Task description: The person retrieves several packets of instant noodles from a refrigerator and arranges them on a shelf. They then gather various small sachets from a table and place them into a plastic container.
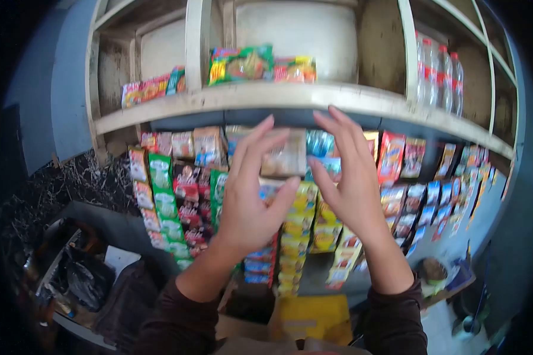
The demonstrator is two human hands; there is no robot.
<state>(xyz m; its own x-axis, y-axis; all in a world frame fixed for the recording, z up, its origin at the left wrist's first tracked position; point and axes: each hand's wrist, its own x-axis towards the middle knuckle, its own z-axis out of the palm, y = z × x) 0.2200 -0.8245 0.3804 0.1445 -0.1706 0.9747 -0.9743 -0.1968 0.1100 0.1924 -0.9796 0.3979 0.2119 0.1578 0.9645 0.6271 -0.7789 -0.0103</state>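
My left hand (249,192) and my right hand (354,183) are raised in front of me, palms roughly facing each other. Both have their fingers apart and hold nothing, with a gap between them. Behind that gap hangs a pale brown packet (284,158). Strips of yellow sachets (296,236) hang lower, between my wrists. Green sachets (167,201) and dark red sachets (188,204) hang left of my left hand. A red packet (391,157) hangs to the right of my right hand. Slight blur hides the print on most packs.
Above my hands runs a white wooden shelf (249,99) bearing green snack packets (241,64) and several clear bottles (441,77) with red caps. A yellow box (314,316) stands below. A black plastic bag (86,278) lies at lower left, a pot (433,272) at lower right.
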